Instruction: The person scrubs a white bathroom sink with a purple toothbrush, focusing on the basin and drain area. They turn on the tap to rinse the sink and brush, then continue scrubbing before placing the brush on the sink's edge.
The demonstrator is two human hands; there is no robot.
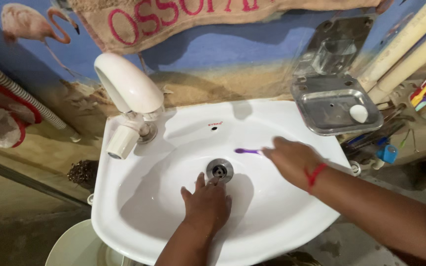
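White ceramic washbasin [272, 216], wall-mounted, glossy and wet-looking, metal drain [219, 170] at centre. Left hand [207, 204] lies palm down, flat in the bowl just below the drain, fingers [200, 183] close together. Right hand [292, 160] with a red wrist thread [315, 174] holds a purple toothbrush [247, 151], fingers pinching its handle; brush end points left over the bowl, right of the drain. White plastic tap [126, 91] at the back left rim. Steel soap dish [336, 111] on the wall at right, white soap piece [359, 113] inside. Blue and sandy painted wall [213, 59], flamingo picture [30, 24], cloth [198, 19] hanging above, pipes [410, 54] at right.
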